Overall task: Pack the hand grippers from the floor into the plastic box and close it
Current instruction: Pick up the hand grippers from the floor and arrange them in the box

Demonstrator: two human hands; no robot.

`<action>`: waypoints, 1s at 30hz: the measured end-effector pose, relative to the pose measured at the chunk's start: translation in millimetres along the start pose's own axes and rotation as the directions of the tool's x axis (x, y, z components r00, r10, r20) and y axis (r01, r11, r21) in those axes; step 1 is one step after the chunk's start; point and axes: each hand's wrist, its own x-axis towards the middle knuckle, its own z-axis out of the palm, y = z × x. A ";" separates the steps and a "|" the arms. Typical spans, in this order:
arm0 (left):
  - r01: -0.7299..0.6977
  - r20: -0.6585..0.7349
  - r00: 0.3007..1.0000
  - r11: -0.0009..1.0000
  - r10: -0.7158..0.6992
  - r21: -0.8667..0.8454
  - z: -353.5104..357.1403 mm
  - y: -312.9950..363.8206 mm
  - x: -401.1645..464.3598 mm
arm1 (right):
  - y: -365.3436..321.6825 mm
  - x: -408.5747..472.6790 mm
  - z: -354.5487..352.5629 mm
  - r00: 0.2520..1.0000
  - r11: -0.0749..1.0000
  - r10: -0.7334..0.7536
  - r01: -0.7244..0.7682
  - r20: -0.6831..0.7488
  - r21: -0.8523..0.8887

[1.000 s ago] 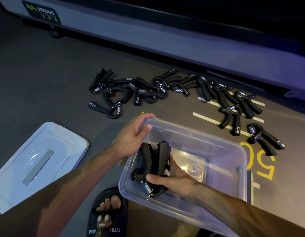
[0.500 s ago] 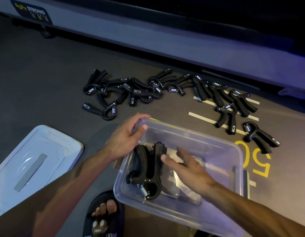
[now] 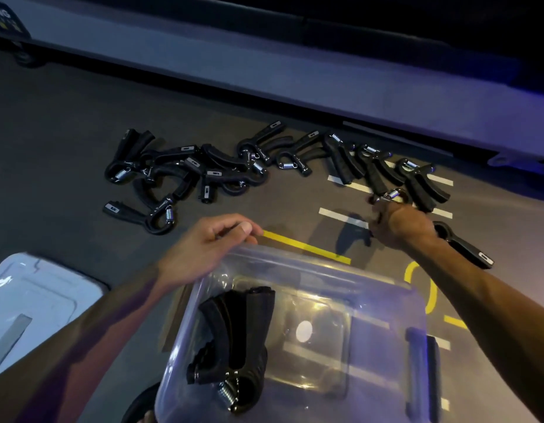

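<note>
A clear plastic box (image 3: 325,270) stands open on the floor in front of me. Two black hand grippers (image 3: 234,340) lie stacked at its left end. My left hand (image 3: 203,251) holds the box's far left rim with curled fingers. My right hand (image 3: 399,224) reaches past the box to the right and grips a hand gripper (image 3: 391,195); only its spring end shows above my knuckles. Several more black hand grippers (image 3: 203,172) lie scattered in a row across the floor beyond the box. One hand gripper (image 3: 466,248) lies just right of my right wrist.
The box's pale lid (image 3: 35,300) lies flat on the floor at the left. A long grey machine base (image 3: 295,80) runs along the far side behind the grippers. Yellow and white floor markings (image 3: 307,247) cross the dark floor. My sandalled foot (image 3: 142,407) is near the box's front left.
My right hand let go of the grippers in the box, left the box and reached forward right to a gripper on the floor. My left hand stayed on the rim.
</note>
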 end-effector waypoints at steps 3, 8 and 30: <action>0.005 0.015 1.000 1.000 -0.005 0.002 1.8 -3.8 3.7 | 8.1 20.5 19.4 0.997 0.998 0.013 -0.018 0.071 0.068; 0.042 0.047 0.998 0.999 -0.042 -0.004 3.3 -5.4 7.5 | 18.5 29.4 35.6 0.994 0.987 0.103 -0.108 0.044 0.120; -0.127 -0.269 0.951 0.987 0.149 0.101 3.4 57.2 -57.4 | -24.0 -166.5 -57.0 0.910 -0.067 -0.331 0.240 -0.249 0.968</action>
